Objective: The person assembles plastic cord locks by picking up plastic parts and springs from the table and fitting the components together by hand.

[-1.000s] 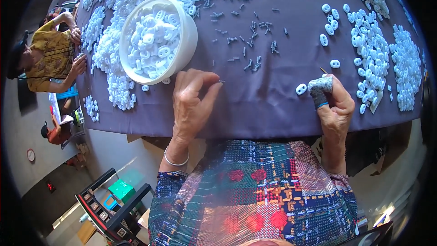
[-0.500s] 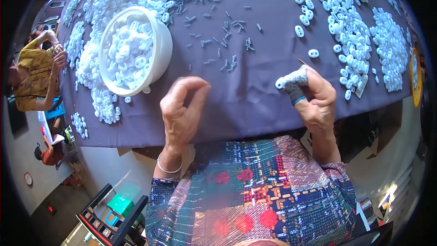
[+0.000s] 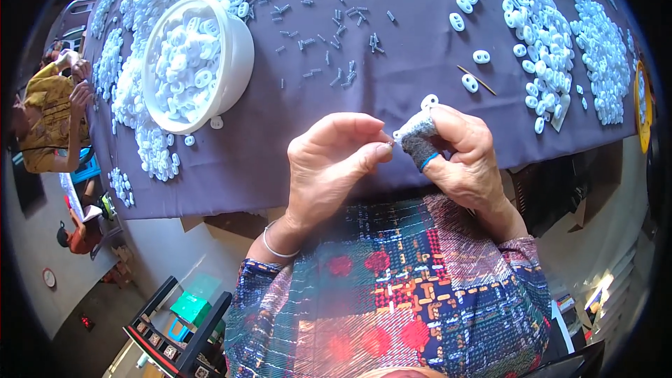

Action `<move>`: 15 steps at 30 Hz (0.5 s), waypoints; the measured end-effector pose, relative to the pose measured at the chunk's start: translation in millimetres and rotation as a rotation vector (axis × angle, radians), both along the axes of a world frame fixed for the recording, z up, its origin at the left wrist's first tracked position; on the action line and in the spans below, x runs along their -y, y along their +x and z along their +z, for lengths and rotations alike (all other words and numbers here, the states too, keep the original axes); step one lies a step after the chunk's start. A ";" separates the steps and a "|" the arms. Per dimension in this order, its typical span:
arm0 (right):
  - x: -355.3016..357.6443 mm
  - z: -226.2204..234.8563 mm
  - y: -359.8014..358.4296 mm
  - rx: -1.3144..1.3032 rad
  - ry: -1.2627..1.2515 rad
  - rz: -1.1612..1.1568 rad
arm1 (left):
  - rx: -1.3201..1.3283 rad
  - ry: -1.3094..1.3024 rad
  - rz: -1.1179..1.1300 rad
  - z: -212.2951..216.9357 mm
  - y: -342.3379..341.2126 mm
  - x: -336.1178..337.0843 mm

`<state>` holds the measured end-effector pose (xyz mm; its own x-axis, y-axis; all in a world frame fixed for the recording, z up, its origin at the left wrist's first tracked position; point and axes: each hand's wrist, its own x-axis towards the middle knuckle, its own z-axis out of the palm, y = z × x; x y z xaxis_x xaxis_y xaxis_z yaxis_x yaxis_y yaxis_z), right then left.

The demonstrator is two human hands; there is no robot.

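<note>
- Our left hand [image 3: 329, 157] has its thumb and finger tips close together; we cannot tell if they pinch something tiny.
- Our right hand [image 3: 458, 157] is curled in, with a grey cloth cover [image 3: 420, 143] on one finger. It holds a small white plastic piece [image 3: 399, 136] at the tip of that cover, close to our left fingertips, above the near edge of the worktop [image 3: 413, 63] with its dark purple cloth.
- Another white piece with a hole [image 3: 430, 101] shows just past the cover; we cannot tell if we hold it.
- We think the step now is fitting a tiny part to the held piece. The next move seems to call for a still right hand and a soft, straight push from our left fingers.
- A thin brown stick [image 3: 484, 85] lies farther in from the near edge, beside a white oval piece with two holes [image 3: 470, 82].
- Little grey metal springs [image 3: 376, 45] lie toward the far edge.
- A round white plastic tub [image 3: 241, 56], full of white pieces, stands toward the left edge.
- A heap of white ovals [image 3: 535, 35] lies toward the right edge.
</note>
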<state>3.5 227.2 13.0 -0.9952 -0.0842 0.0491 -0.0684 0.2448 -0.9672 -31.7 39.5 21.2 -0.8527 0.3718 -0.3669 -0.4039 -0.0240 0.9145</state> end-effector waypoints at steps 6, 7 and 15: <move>4.5 -4.9 1.7 -0.004 -0.032 -0.028 | 0.022 -0.021 0.018 -1.0 2.8 1.4; 4.9 -4.8 1.6 -0.001 -0.033 -0.029 | 0.007 -0.006 0.006 -3.0 3.2 2.7; 7.0 -6.7 0.6 -0.046 0.014 -0.013 | -0.006 -0.017 0.034 -4.5 3.7 0.7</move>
